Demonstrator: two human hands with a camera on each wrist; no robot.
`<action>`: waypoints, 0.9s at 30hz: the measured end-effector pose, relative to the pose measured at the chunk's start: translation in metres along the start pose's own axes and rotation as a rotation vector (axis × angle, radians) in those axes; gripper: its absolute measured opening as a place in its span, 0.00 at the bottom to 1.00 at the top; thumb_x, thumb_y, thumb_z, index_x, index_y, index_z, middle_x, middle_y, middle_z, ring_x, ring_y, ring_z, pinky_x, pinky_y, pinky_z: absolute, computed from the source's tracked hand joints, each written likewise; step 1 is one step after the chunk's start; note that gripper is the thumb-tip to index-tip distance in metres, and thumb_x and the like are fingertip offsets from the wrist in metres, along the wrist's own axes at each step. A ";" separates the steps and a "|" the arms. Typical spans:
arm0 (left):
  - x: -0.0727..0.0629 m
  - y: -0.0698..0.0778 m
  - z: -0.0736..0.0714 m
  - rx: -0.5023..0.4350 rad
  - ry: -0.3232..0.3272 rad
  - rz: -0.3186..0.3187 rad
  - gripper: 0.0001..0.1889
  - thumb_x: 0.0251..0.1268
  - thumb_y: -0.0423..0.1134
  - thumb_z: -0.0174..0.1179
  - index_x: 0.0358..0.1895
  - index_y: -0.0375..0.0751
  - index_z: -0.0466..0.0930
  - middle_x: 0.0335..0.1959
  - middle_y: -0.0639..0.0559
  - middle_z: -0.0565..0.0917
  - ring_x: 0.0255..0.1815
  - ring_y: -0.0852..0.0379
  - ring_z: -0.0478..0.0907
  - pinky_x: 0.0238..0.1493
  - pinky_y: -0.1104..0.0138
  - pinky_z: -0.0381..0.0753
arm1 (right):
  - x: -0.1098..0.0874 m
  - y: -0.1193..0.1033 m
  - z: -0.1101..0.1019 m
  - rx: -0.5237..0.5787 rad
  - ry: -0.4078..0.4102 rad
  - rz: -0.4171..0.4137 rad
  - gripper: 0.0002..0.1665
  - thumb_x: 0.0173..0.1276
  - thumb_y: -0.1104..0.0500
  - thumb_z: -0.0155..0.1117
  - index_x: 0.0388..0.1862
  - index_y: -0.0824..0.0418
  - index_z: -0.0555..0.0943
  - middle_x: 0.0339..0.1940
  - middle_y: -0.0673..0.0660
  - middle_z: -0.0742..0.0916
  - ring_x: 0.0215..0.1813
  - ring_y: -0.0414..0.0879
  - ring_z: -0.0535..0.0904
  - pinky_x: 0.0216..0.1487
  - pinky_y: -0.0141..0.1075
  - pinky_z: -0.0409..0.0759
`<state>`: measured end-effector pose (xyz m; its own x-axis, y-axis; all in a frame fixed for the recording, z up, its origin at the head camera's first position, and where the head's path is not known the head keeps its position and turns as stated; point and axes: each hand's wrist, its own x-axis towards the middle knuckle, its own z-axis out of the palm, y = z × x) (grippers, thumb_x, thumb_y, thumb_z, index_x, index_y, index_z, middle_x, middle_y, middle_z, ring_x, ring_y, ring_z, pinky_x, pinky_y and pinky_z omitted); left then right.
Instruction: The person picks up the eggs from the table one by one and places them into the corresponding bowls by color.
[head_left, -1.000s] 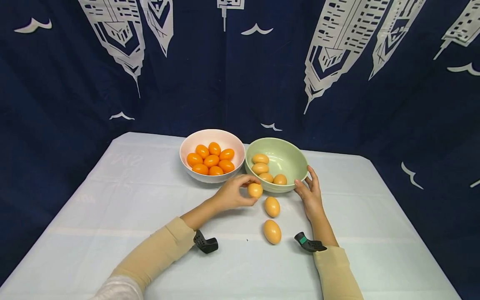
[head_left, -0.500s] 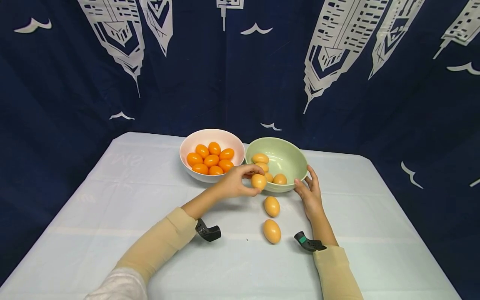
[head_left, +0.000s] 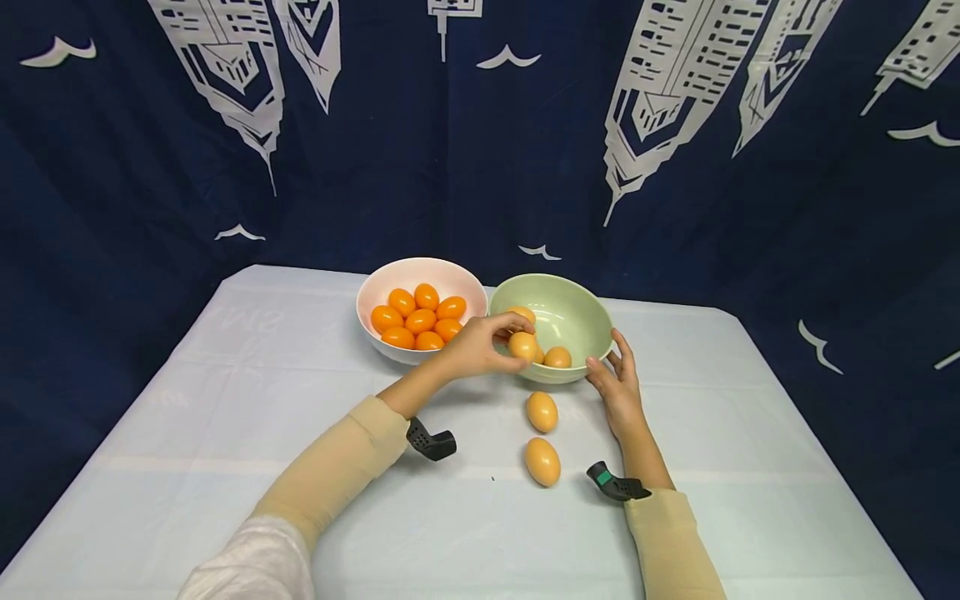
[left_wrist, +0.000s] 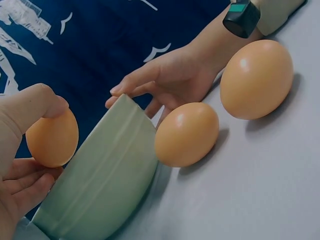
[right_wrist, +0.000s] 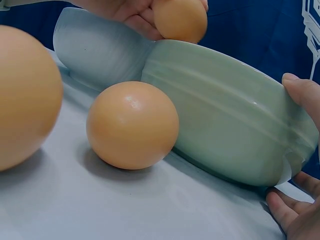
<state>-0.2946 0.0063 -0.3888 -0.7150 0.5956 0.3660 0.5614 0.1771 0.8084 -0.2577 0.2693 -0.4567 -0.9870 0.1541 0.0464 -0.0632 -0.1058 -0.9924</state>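
My left hand (head_left: 478,347) pinches a light brown egg (head_left: 522,347) between thumb and fingers, over the near-left rim of the green bowl (head_left: 581,325). In the left wrist view the held egg (left_wrist: 53,137) sits beside the bowl's edge. My right hand (head_left: 619,390) grips the bowl's right side, thumb at the rim and fingers lower on the wall, as the right wrist view shows. Inside the bowl lie more brown eggs (head_left: 557,357), partly hidden by my left hand. Two others, a nearer egg (head_left: 542,462) and a farther egg (head_left: 542,412), lie on the table before the bowl.
A pink bowl (head_left: 367,287) with several orange eggs (head_left: 420,322) stands left of the green bowl, close against it. Both rest on a table with a white cloth (head_left: 247,433). Behind hangs a dark blue curtain (head_left: 420,183) with white printed shapes.
My left hand has lifted the egg from in front of the green bowl and carried it up and forward over its rim. My right hand keeps its hold on the bowl.
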 end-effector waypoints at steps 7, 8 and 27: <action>0.015 -0.002 0.006 0.065 0.002 -0.024 0.19 0.52 0.35 0.72 0.49 0.42 0.79 0.47 0.51 0.82 0.48 0.59 0.78 0.54 0.74 0.75 | 0.000 -0.001 0.000 -0.004 -0.006 0.005 0.45 0.71 0.60 0.61 0.79 0.46 0.50 0.75 0.64 0.59 0.69 0.56 0.64 0.55 0.29 0.76; 0.017 -0.002 0.008 0.079 0.002 -0.030 0.19 0.52 0.35 0.72 0.49 0.43 0.79 0.46 0.52 0.82 0.47 0.58 0.79 0.53 0.74 0.75 | 0.000 -0.001 0.000 -0.004 -0.007 0.005 0.45 0.71 0.59 0.61 0.80 0.46 0.50 0.75 0.65 0.58 0.69 0.56 0.64 0.55 0.28 0.76; 0.044 -0.008 0.021 0.324 -0.051 -0.087 0.21 0.52 0.43 0.73 0.50 0.47 0.79 0.46 0.51 0.84 0.45 0.58 0.78 0.49 0.74 0.74 | -0.001 -0.004 0.002 0.004 -0.007 0.027 0.45 0.72 0.61 0.58 0.80 0.45 0.47 0.76 0.64 0.57 0.69 0.55 0.64 0.59 0.31 0.73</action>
<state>-0.3214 0.0474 -0.3886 -0.7490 0.6042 0.2719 0.6081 0.4639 0.6442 -0.2571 0.2677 -0.4524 -0.9894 0.1441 0.0203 -0.0370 -0.1143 -0.9928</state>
